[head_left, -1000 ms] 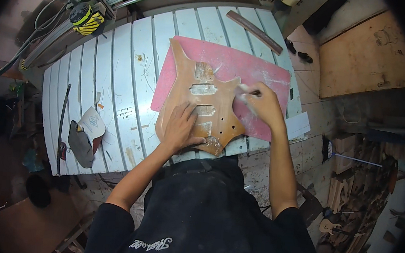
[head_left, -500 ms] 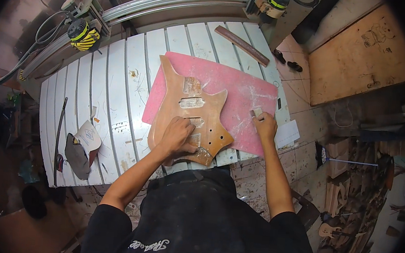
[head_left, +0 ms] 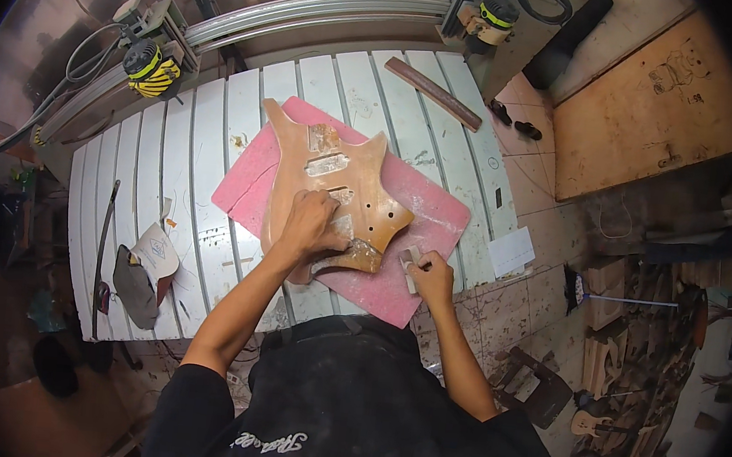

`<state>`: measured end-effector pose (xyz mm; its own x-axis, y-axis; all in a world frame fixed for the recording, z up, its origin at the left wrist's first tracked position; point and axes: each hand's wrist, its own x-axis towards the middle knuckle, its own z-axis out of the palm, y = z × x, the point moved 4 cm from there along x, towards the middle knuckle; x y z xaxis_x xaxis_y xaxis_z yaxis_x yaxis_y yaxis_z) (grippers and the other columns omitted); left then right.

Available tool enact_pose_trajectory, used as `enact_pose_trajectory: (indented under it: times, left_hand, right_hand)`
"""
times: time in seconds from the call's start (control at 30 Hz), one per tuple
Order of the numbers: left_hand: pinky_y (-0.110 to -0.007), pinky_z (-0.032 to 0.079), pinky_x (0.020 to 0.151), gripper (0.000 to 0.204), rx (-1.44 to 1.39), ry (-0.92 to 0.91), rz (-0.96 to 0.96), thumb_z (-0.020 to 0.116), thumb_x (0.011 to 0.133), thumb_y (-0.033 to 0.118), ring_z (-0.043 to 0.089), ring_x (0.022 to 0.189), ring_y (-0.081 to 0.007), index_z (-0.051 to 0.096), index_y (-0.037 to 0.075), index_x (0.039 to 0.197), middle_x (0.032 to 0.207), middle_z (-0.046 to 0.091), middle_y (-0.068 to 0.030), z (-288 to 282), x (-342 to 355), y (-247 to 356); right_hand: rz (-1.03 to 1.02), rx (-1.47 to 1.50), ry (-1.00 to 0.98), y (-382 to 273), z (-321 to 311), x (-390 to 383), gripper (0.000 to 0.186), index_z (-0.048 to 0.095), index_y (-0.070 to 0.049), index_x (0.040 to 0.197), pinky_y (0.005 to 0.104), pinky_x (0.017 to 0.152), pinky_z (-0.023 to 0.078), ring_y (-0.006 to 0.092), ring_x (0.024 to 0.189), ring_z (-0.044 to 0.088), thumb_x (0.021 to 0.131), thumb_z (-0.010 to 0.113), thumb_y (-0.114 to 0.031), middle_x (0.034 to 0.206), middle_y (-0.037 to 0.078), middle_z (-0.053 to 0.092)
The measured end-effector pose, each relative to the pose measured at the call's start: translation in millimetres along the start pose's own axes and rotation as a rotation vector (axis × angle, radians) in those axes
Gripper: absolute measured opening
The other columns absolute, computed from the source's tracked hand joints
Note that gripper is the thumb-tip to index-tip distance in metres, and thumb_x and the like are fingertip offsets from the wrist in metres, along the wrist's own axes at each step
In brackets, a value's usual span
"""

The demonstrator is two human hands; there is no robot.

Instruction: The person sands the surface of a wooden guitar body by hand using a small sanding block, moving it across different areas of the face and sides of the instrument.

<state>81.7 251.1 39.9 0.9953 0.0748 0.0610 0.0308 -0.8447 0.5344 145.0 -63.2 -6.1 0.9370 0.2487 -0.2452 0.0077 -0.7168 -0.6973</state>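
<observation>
A wooden electric guitar body [head_left: 301, 152] with routed cavities and several holes lies on a dusty pink mat [head_left: 245, 183]. My left hand [head_left: 310, 223] grips the body at its lower cavities, fingers curled over a cavity edge. At the mat's near right corner, just off the body's lower right, my right hand [head_left: 431, 275] pinches a small pale block [head_left: 409, 259], which looks like a sanding block. Whether the block touches the mat I cannot tell.
The slatted white worktable [head_left: 126, 205] carries a wooden strip [head_left: 432, 91], a white card [head_left: 512, 250] and a cap [head_left: 151, 261]. A machine rail [head_left: 316, 14] with two tool heads [head_left: 150, 71] spans the back. A wooden board [head_left: 624, 112] and stacked offcuts [head_left: 609, 283] are at right.
The pink mat and guitar body have turned anticlockwise, their near side swinging rightward. My right hand has moved down toward me with the block; my left hand stays on the body, fingers more curled.
</observation>
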Motion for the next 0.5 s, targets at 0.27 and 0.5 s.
enact_pose_trajectory:
  times: [0.27, 0.5]
  left_hand:
    - [-0.048, 0.041, 0.104, 0.071, 0.061, -0.005, -0.059, 0.091, 0.059, 0.048, 0.062, 0.105, -0.0345, 0.076, 0.003, 0.111, 0.105, 0.065, -0.0153, 8, 0, -4]
    - [-0.056, 0.033, 0.117, 0.084, 0.081, 0.362, -0.241, 0.082, 0.081, 0.052, 0.045, 0.140, -0.0435, 0.060, 0.007, 0.148, 0.150, 0.052, -0.0232, 4, -2, -31]
  right_hand:
    - [-0.148, 0.174, 0.009, -12, 0, 7, 0.036, 0.071, -0.003, 0.115, 0.0450, 0.095, 0.057, 0.0364, 0.105, 0.073, 0.086, 0.085, -0.018, 0.116, 0.019, 0.076]
    - [-0.684, -0.171, 0.017, -82, 14, 1, 0.042, 0.073, -0.007, 0.128, 0.0507, 0.108, 0.050, 0.0402, 0.125, 0.063, 0.087, 0.079, -0.011, 0.139, 0.017, 0.068]
